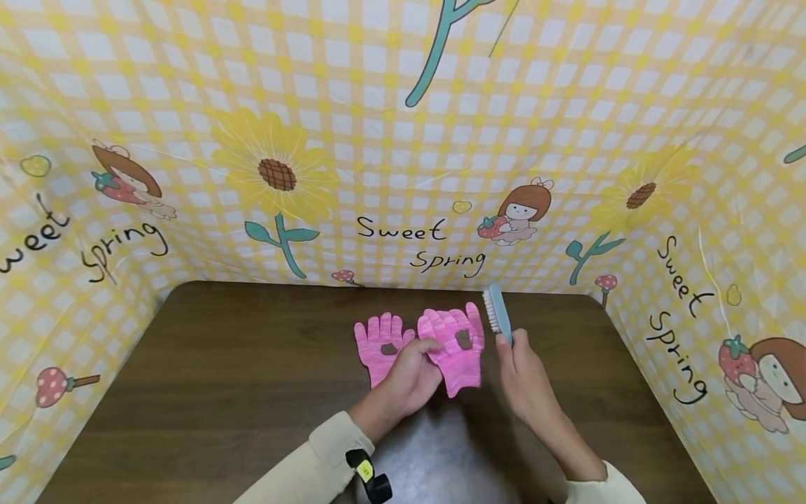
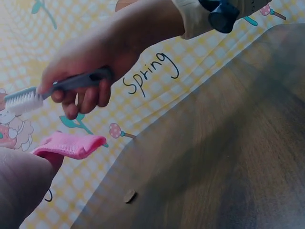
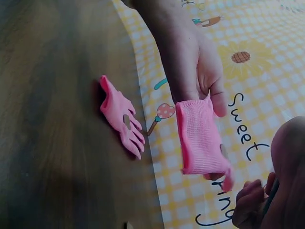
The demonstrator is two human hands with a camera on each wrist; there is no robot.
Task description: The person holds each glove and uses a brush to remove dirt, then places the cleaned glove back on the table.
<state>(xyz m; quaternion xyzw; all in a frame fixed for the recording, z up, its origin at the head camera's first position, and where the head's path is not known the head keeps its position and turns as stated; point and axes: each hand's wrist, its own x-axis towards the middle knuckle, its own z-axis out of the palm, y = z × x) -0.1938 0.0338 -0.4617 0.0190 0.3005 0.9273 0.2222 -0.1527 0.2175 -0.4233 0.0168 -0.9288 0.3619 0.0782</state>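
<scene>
My left hand [image 1: 412, 381] holds a pink knitted glove [image 1: 462, 360] up off the table, thumb on its near face and the other fingers behind it. A grey-brown patch [image 1: 464, 340] shows on that glove. In my right hand [image 1: 525, 381] is a light blue brush [image 1: 499, 311] with white bristles [image 2: 24, 101], gripped by its handle. The bristles face the held glove, with a small gap between. A second pink glove [image 1: 380, 350] lies on the table left of my left hand, fingers pointing away, with a similar patch [image 3: 126, 122].
The dark wooden table [image 1: 252, 392] is enclosed by a yellow checked cloth [image 1: 390, 161] at the back and both sides. A small brownish piece [image 2: 129, 195] lies on the tabletop in the left wrist view. A black strap [image 1: 370, 476] is round the left sleeve.
</scene>
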